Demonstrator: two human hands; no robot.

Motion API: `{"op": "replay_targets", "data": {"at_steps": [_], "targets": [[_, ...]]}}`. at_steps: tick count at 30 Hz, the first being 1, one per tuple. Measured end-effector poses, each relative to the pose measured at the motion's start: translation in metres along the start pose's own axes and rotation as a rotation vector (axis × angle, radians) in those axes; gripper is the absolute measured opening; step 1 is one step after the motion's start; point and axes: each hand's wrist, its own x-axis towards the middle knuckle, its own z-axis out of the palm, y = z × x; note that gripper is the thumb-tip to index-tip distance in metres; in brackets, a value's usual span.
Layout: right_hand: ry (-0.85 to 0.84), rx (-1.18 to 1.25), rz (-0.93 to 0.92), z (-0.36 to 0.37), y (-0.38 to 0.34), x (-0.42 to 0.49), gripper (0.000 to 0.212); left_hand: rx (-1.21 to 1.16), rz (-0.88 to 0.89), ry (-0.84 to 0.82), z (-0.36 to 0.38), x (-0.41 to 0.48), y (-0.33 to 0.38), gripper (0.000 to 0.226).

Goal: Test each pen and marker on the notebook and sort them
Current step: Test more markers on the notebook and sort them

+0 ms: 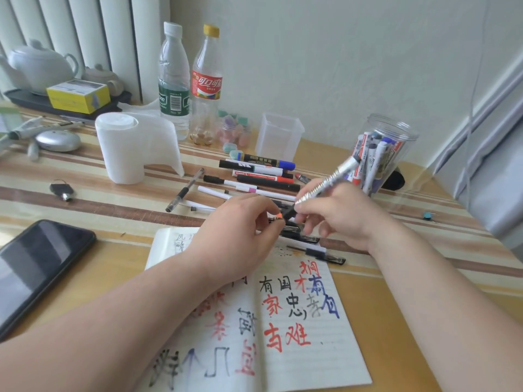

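Note:
An open notebook (305,335) covered in red, black and blue test characters lies in front of me. My right hand (336,213) grips a white marker (325,182) that slants up to the right. Its black end meets my left hand (240,233), whose fingertips pinch a small orange-tipped piece, probably the cap (278,215). A row of pens and markers (254,171) lies on the table behind my hands. A clear jar (379,151) at the right holds several more markers. Other pens (317,250) lie at the notebook's top edge.
A dark phone (36,264) lies at the left. A toilet paper roll (133,148), two plastic bottles (186,80), an empty clear cup (278,134), a small key (63,190) and a teapot on a tray (39,66) stand further back. A wall closes off the far edge.

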Motion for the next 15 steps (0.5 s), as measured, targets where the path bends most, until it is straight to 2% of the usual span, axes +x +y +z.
{"op": "replay_targets", "data": {"at_steps": [4,7,10,15], "targets": [[-0.124,0.296,0.028,-0.001,0.011,-0.043,0.012,-0.016,0.071,-0.060,-0.001,-0.005,0.005,0.028],[-0.151,0.488,-0.033,0.004,0.020,-0.059,0.010,-0.033,0.135,-0.164,-0.003,-0.008,0.014,0.036],[-0.098,0.596,-0.141,0.017,0.034,-0.065,0.012,-0.024,0.171,-0.225,-0.004,-0.009,0.023,0.022],[0.011,0.653,-0.298,0.035,0.041,-0.067,0.022,0.022,0.192,-0.305,0.000,-0.012,0.028,0.017]]}}
